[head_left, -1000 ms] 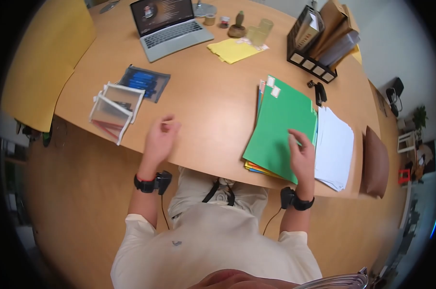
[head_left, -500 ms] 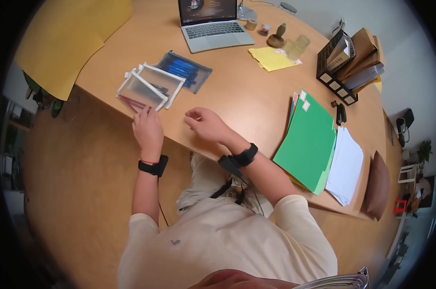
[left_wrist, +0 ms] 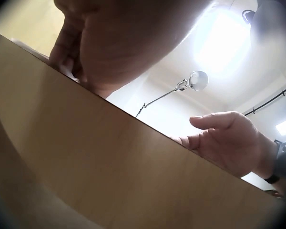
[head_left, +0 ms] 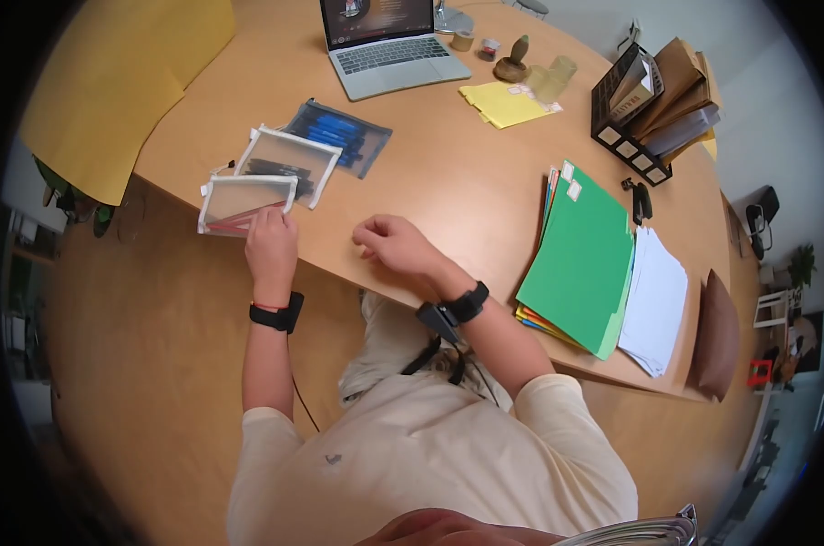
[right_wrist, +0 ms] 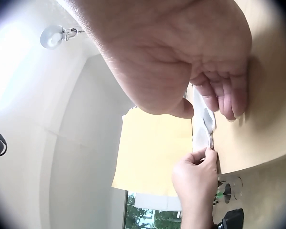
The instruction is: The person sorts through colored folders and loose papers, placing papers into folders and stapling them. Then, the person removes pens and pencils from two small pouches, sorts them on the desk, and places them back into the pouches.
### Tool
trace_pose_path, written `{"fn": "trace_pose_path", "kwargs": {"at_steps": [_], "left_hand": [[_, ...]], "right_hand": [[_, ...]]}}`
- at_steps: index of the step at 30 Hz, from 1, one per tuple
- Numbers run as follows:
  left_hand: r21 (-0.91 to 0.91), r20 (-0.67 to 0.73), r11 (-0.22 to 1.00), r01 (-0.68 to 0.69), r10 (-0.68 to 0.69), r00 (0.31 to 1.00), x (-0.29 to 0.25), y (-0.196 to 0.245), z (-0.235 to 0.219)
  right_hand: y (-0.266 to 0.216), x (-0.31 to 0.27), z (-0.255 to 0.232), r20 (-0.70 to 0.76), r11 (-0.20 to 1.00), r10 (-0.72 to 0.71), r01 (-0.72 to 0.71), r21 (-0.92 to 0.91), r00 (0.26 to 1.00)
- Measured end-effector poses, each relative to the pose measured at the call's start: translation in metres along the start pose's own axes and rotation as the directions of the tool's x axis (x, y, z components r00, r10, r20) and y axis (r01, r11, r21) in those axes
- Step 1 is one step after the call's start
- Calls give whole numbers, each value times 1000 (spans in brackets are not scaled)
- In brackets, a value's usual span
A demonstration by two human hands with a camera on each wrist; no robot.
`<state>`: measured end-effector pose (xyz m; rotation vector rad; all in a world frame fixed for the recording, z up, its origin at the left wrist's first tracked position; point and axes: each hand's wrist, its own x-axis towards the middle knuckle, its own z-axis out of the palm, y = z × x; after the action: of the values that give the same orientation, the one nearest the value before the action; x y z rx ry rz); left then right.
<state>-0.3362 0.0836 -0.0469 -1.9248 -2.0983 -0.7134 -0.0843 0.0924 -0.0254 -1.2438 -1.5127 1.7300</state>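
Note:
The left hand (head_left: 272,247) pinches the near right corner of a clear pouch (head_left: 234,202) with white edging and red items inside, at the table's front left edge. In the right wrist view the left hand (right_wrist: 196,183) grips the pouch's edge between thumb and fingers. Just behind lies a second white-edged pouch (head_left: 319,164) with dark items, beside a grey pouch (head_left: 376,146) of blue pens. The right hand (head_left: 398,244) is by the table edge, right of the pouches, fingers loosely bent, holding nothing.
A laptop (head_left: 403,68) stands at the back, with yellow papers (head_left: 503,106) right of it. Green folders (head_left: 580,264), white sheets (head_left: 653,300), a black stapler (head_left: 642,202) and a black file holder (head_left: 626,146) are on the right. A brown cushion (head_left: 717,337) lies at the right edge.
The right hand has moved left from the green folders toward the pouches. The left hand has reached the red-item pouch and taken its corner; that pouch has turned and shifted slightly toward the table edge.

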Motion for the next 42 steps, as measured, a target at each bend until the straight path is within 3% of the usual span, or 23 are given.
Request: {"fn": "trace_pose_path", "kwargs": {"at_steps": [3,7,10,13,16,17,18,22,25,27,28,31,34,37,39,42], "left_hand": [[-206,-170,970,-130,95,981,-8,16,-4],[-424,-168,872,-244,189,968,-34,73,-33],[-533,-150,775,-339,308,940,-67,116,-40],[-650,-94,616,-446,518,850,-86,145,-42],[-740,-61,533,-411,555,830,-82,159,-44],[-733,-89,554,-394,496,864,-77,159,-44],[-728,-116,573,-376,438,892,-70,157,-44],[-580,-259,758,-298,175,950,-33,148,-54],[-609,-295,752,-253,81,952,-15,143,-54],[-860,42,510,7,59,997,-17,132,-49],[-916,211,367,164,91,973,-18,131,-49],[-896,304,370,246,108,946,-28,134,-57],[-926,255,355,129,336,907,-37,147,-75],[-922,57,355,-156,521,852,-45,161,-84],[-896,43,393,-206,540,841,-49,163,-89],[-877,63,436,-203,523,850,-49,164,-96]], "right_hand": [[-5,-24,-11,-27,999,26,-27,-27,999],[-12,-42,-14,-267,999,17,-8,35,964],[-13,-50,-23,-377,993,-107,119,7,920],[-25,-65,-47,-197,995,23,-42,-93,980],[-5,-76,-53,-312,987,-71,23,-157,947],[-2,-82,-56,-356,984,-109,51,-170,928],[-1,-90,-61,-362,947,-167,48,-317,917],[-32,-131,-66,-279,915,-236,116,-386,931],[-43,-151,-64,-198,847,-322,188,-497,926],[-47,-158,-61,-173,823,-357,222,-523,918],[-47,-160,-61,-166,817,-343,207,-538,925],[-52,-165,-60,-179,834,-316,182,-521,932],[-71,-172,-48,-237,873,-363,241,-424,901],[-73,-170,-41,-214,831,-461,334,-445,861],[-67,-166,-41,-141,796,-479,361,-485,867],[-67,-168,-35,-208,842,-412,283,-460,887]]}}
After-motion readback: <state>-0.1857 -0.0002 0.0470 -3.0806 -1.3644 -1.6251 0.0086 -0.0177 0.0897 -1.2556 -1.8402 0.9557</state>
